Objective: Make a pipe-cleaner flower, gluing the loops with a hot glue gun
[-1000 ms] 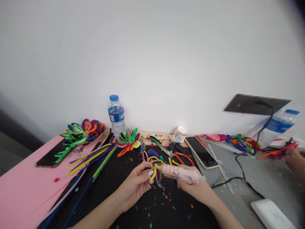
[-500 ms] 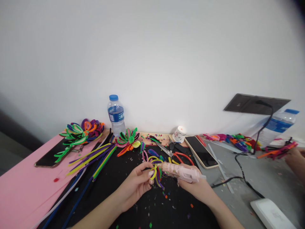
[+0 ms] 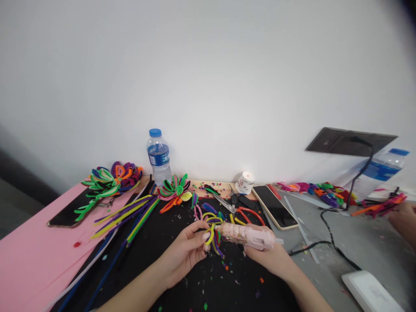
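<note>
Between thumb and fingers, my left hand (image 3: 186, 249) pinches a pipe-cleaner flower (image 3: 211, 235) with yellow, purple and red loops. My right hand (image 3: 268, 258) is wrapped round a pale pink hot glue gun (image 3: 250, 236), a clear glue stick poking out of its back end. The gun's nozzle points left and meets the flower near its middle; whether glue is coming out is too small to tell. More looped pipe cleaners (image 3: 209, 209) lie just behind my hands. Red-handled pliers (image 3: 248, 215) rest beyond the glue gun.
A finished-looking pipe-cleaner flower (image 3: 175, 190) and a water bottle (image 3: 158, 158) stand at the back. Loose pipe cleaners (image 3: 130, 216) and a dark phone (image 3: 69, 212) lie left. On the right are a phone (image 3: 276, 207), a black cable (image 3: 331, 229) and another person's hand (image 3: 404, 221).
The glue gun and my right hand have shifted very slightly to the right. My left hand keeps its pinch on the flower.
</note>
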The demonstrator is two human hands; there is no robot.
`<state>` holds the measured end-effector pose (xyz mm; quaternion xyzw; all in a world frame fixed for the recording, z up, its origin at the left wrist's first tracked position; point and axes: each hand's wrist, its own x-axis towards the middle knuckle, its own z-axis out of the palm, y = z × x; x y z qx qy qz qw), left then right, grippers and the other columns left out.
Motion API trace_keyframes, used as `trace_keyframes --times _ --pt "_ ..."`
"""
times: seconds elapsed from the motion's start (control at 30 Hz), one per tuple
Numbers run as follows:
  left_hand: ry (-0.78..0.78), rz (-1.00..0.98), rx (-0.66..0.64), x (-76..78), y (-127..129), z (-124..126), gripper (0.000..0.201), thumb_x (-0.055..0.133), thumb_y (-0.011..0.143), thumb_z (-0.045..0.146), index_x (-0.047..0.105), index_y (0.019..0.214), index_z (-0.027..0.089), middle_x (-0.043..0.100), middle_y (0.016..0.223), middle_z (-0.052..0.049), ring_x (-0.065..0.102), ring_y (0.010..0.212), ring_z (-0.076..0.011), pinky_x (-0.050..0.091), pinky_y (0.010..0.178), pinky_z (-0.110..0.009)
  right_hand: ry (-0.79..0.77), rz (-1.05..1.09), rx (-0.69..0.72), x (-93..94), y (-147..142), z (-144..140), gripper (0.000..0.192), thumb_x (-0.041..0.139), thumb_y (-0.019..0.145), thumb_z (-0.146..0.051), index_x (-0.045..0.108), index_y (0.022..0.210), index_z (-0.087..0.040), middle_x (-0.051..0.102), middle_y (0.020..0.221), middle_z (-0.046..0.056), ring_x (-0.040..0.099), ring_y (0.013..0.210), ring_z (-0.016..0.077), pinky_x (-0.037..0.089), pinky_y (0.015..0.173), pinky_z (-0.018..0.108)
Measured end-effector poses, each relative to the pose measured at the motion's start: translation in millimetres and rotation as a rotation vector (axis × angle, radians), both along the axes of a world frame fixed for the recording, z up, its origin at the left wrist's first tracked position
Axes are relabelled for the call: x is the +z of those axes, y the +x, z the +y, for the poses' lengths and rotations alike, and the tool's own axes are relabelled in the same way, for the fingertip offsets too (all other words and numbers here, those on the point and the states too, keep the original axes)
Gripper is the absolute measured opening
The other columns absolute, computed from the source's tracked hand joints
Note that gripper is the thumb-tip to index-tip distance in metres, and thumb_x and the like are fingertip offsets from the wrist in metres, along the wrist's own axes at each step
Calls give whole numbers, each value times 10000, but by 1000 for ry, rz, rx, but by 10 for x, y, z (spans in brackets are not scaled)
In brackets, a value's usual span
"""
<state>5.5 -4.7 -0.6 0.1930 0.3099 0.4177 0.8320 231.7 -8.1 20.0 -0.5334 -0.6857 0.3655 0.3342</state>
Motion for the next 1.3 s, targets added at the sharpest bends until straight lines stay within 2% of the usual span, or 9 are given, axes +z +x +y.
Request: trace_keyframes --times 0.17,0.5,0.9,1.0,1.1,1.3 --pt "8 -12 2 2 3 10 180 703 698 115 620 854 149 570 694 1 531 549 -46 446 533 -137 -8 -2 23 50 -28 -4 20 590 601 -178 597 619 -182 568 531 -18 518 502 134 432 462 206" --pt "8 -9 0 -1 1 2 200 716 686 122 628 864 146 567 705 -1 540 551 -47 458 530 -134 -21 11 41 36 -42 8 16 569 616 -169 571 601 -172 529 514 -32 461 473 106 392 439 191" --pt "4 -10 -4 -3 4 4 197 726 676 128 633 849 147 557 681 7 536 545 -49 450 535 -146 31 -6 -25 -10 -12 -2 52 566 615 -184 615 619 -201 584 534 -9 536 508 149 445 452 216" --pt "12 -6 -7 -1 1 0 200 726 676 132 630 852 149 550 678 10 536 553 -53 446 539 -150 29 -9 -42 -17 5 10 68 567 647 -197 632 660 -187 639 610 12 590 574 170 480 495 228" --pt "11 -4 -12 6 0 -5 203 732 666 127 627 839 151 543 678 12 536 558 -55 435 530 -145 34 19 -52 -3 22 25 158 578 674 -216 658 798 -158 697 755 55 639 694 211 522 579 261" --pt "29 -9 -12 4 -6 -12 191 725 677 132 623 837 153 543 688 9 526 562 -50 426 531 -138 147 85 -209 60 39 68 281 593 693 -284 663 924 -141 721 901 106 664 811 261 541 744 357"
